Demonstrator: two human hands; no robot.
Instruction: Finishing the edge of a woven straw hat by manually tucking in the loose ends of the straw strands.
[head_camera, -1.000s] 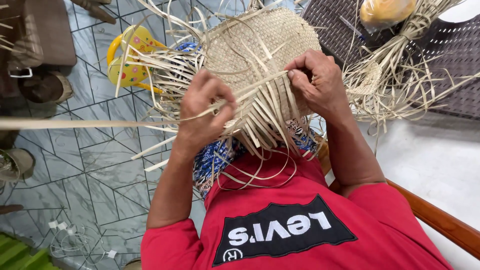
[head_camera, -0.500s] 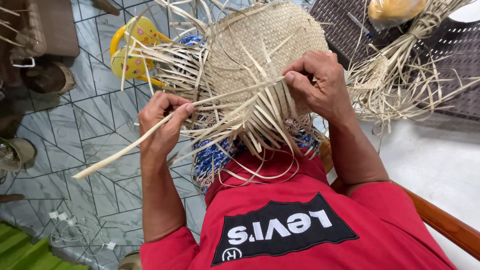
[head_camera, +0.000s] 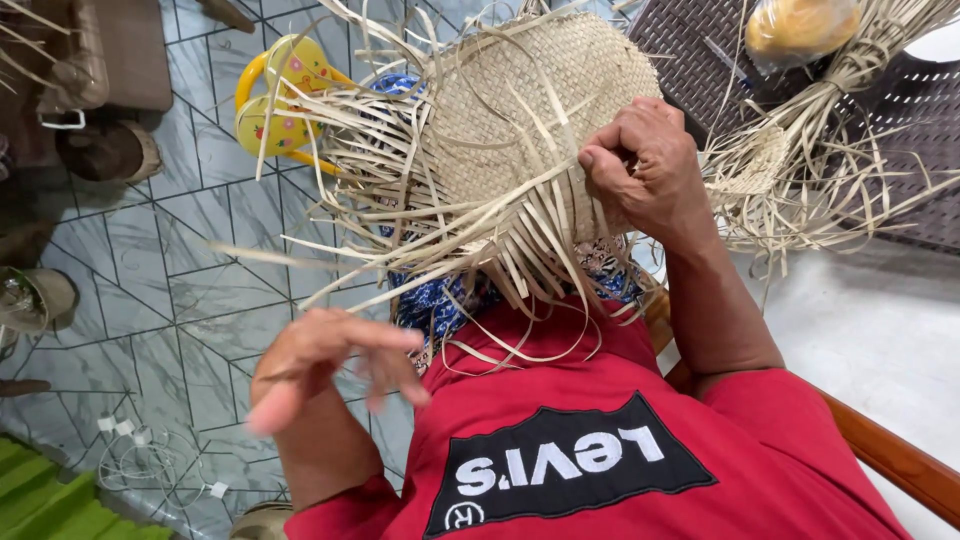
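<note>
Two hands working one pale, half-woven straw basket, resting on the lap over blue patterned cloth. Right hand gripping the woven edge, fingers curled tight on a strand, likely steadying the weave. Left hand hovering blurred below, fingers spread, holding nothing.

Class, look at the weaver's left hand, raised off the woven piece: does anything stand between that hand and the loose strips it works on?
Nothing visible does: only open air lies between the left hand and the loose strips.
</note>
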